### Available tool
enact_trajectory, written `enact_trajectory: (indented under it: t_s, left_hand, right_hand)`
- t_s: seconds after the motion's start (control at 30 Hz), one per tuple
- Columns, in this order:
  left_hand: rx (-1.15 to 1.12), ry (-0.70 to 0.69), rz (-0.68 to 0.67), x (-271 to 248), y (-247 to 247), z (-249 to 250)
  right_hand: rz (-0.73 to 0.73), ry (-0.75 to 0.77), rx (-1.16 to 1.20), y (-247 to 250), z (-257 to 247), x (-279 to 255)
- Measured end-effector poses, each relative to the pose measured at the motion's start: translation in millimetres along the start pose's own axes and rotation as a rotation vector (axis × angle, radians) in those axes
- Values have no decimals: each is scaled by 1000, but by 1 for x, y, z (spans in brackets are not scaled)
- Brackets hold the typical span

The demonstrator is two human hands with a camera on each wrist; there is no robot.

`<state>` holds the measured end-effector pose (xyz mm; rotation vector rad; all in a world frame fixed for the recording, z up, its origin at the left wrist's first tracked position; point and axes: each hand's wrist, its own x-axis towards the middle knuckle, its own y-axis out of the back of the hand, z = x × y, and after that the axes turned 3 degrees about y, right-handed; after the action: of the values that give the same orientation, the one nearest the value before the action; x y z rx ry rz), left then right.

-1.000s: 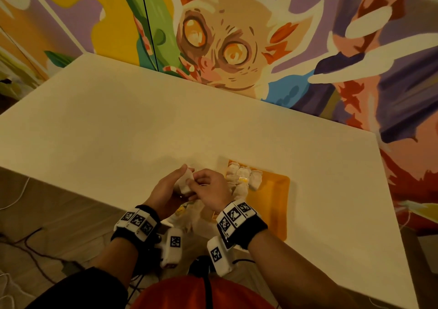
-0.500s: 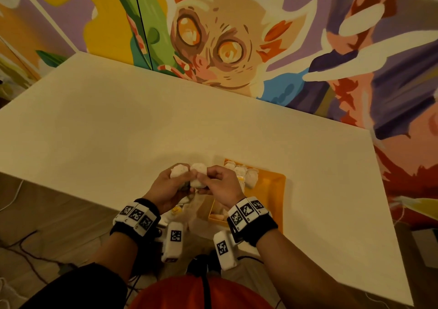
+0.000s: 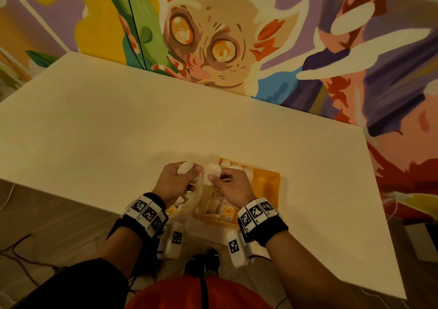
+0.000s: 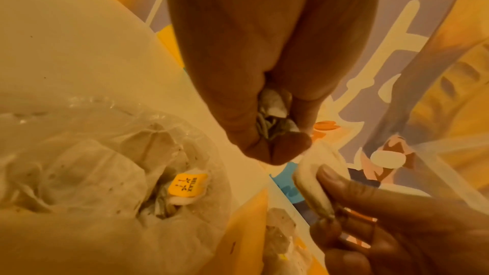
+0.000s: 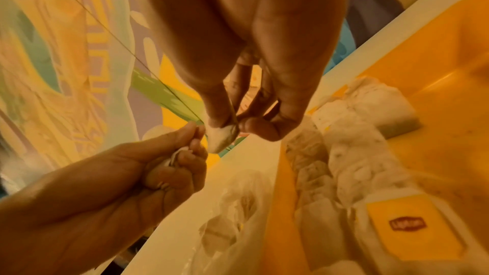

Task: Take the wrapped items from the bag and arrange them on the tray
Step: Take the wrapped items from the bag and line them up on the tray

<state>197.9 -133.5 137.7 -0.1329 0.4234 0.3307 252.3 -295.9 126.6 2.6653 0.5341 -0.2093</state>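
White wrapped item (image 3: 185, 167) in left hand (image 3: 175, 183) grip | right hand (image 3: 233, 185) pinches another (image 3: 212, 173) | tray (image 3: 272, 180) half hidden

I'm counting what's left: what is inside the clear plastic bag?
Several pale wrapped tea bags show through the clear plastic bag, one with a yellow tag. Lower layers are hidden.

A decorated indoor room, perhaps a studio: a cartoon mural (image 3: 213, 43) covers the wall beyond the fingers, a plain white tabletop (image 3: 118, 130) beneath them, cables (image 3: 21, 254) on wood flooring.
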Motion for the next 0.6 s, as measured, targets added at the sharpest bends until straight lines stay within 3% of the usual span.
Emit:
enact_trajectory:
  t_s: [0.2, 0.27, 0.43, 0.53, 0.6]
  left_hand:
    - [103, 57, -46, -3, -8, -3]
    - [279, 59, -39, 0, -12, -9]
    - [981, -54, -31, 3, -19, -17]
    - [1198, -82, -67, -1, -27, -19]
    - [1221, -83, -96, -2, -29, -20]
  right_hand:
    - [205, -41, -174, 40, 21, 13]
    - [232, -105, -287, 54, 25, 15]
    - [204, -319, -458, 65, 40, 25]
    - [128, -385, -536, 59, 43, 29]
    - [100, -422, -538, 55, 41, 33]
